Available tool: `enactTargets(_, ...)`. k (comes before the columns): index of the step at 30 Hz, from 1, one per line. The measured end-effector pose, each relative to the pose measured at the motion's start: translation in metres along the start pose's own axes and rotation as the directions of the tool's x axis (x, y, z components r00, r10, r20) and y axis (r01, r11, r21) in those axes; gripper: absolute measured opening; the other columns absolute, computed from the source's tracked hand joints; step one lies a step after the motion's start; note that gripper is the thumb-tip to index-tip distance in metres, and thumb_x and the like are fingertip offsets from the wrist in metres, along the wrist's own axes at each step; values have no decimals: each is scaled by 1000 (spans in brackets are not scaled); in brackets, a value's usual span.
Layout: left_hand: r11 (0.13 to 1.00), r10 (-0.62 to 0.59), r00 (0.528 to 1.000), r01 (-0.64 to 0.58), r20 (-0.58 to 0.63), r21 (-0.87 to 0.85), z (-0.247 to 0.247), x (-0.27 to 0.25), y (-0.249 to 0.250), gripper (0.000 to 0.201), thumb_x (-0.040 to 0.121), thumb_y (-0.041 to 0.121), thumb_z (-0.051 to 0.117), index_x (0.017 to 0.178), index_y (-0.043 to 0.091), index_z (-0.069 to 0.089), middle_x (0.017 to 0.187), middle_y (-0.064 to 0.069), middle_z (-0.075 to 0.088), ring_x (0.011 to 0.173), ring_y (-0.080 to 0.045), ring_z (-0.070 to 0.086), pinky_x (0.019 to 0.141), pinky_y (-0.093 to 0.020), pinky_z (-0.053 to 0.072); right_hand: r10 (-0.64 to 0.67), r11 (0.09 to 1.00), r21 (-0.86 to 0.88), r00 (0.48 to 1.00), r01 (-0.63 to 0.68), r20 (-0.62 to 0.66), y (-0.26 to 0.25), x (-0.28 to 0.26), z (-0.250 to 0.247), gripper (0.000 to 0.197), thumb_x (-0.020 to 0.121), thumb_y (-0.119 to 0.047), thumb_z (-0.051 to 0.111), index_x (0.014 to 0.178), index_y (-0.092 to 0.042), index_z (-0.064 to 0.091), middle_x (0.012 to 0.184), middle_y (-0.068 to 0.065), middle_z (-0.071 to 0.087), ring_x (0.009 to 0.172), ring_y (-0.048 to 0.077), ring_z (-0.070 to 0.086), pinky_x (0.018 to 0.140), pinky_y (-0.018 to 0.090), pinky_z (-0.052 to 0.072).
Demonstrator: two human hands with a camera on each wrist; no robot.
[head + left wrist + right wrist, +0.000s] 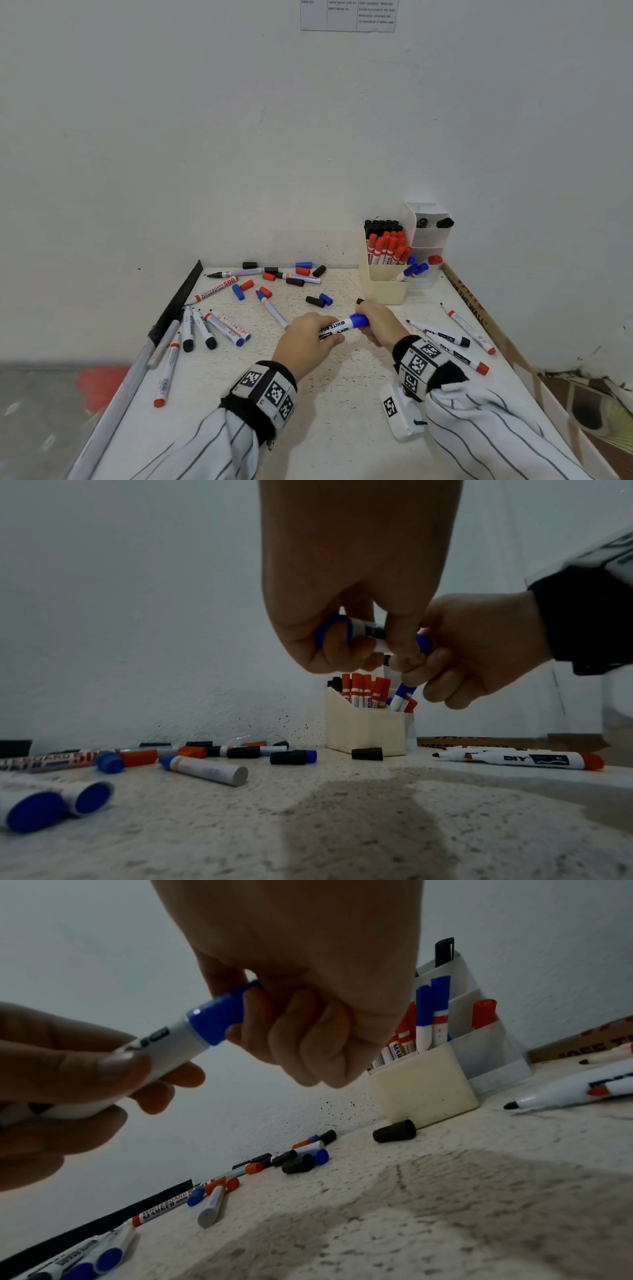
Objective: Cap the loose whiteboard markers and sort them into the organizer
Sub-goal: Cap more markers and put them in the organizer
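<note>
A white whiteboard marker (pixel 337 327) with a blue cap (pixel 359 321) hangs level above the middle of the table. My left hand (pixel 308 337) grips its barrel (pixel 164 1053). My right hand (pixel 378 323) curls its fingers round the blue cap (pixel 219 1018), which sits on the marker's end. In the left wrist view the marker (pixel 368 635) crosses between both hands. The cream organizer (pixel 385 286) stands at the back right, with black, red and blue capped markers upright in it.
Loose caps (pixel 315 301) and uncapped markers (pixel 272 310) lie scattered across the back and left of the table. More markers (pixel 455 349) lie at the right. A black cap (pixel 394 1131) lies in front of the organizer. A cardboard strip (pixel 472 305) edges the right side.
</note>
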State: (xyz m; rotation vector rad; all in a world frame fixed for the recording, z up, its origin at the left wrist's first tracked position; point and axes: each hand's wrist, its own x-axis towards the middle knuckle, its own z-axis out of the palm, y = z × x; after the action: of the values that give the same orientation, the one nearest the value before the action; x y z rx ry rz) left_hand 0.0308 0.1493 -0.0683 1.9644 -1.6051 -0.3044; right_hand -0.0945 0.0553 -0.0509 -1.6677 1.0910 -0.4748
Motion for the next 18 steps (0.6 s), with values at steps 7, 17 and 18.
enactTargets(7,999,-42,999,42,24,25,-2,-4,-6,26,91,37,54,110,22,63,90,-3,59,80,-15,53,77,-32,48,-24,982,187,997,9,76,-2,2,7,23,87,1,34,74,-15,45,59,0,34,45,8,27,40,18,23)
enactTargets(17,996,-86,995,85,-42,-10,-5,-8,-9,29,91,35,55,118,25,59,94,6,65,81,-10,58,77,-28,51,-3,959,-283,1000,10,25,-8,0,21,43,98,-43,30,72,-13,46,65,0,37,57,13,34,55,25,27)
enactTargets(18,997,-71,997,72,-39,12,-5,-9,-8,30,92,36,53,119,25,59,95,5,66,83,-11,59,77,-29,51,-13,953,-304,1000,18,18,-9,0,22,43,98,-40,33,66,-13,44,63,1,36,56,13,33,54,26,26)
